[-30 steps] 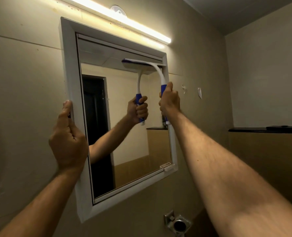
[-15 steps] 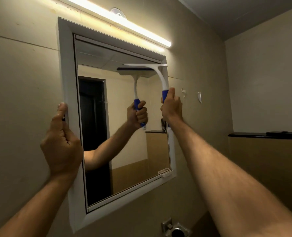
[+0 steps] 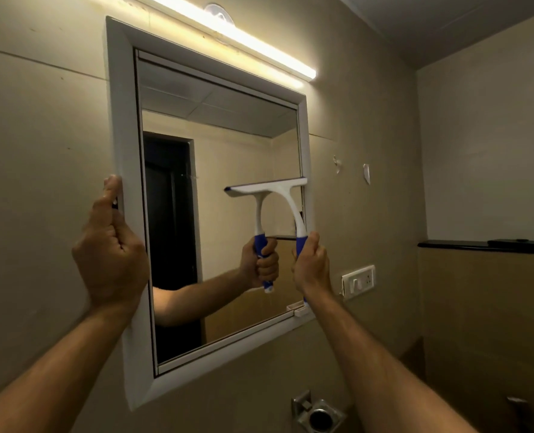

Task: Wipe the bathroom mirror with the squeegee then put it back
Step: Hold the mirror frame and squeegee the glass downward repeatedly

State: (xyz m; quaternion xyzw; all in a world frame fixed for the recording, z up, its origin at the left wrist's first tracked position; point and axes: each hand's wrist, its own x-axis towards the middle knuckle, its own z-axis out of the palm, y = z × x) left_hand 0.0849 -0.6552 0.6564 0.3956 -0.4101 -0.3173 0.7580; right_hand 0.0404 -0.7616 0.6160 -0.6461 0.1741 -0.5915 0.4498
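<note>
A white-framed bathroom mirror (image 3: pixel 125 126) hangs on the beige wall. My right hand (image 3: pixel 311 265) grips the blue handle of a white squeegee (image 3: pixel 286 190). Its blade lies flat against the glass at mid-height, near the mirror's right edge. The glass doubles the squeegee and my hand as a reflection. My left hand (image 3: pixel 111 248) clasps the left side of the mirror frame, thumb pointing up along its edge.
A lit tube light (image 3: pixel 247 39) runs above the mirror. A switch plate (image 3: pixel 358 281) sits on the wall right of the mirror, a dark ledge (image 3: pixel 459 245) further right. A metal holder (image 3: pixel 319 414) is mounted below the mirror.
The squeegee and my right hand have slid down the glass from the top of the mirror to its middle. My left hand stays on the frame.
</note>
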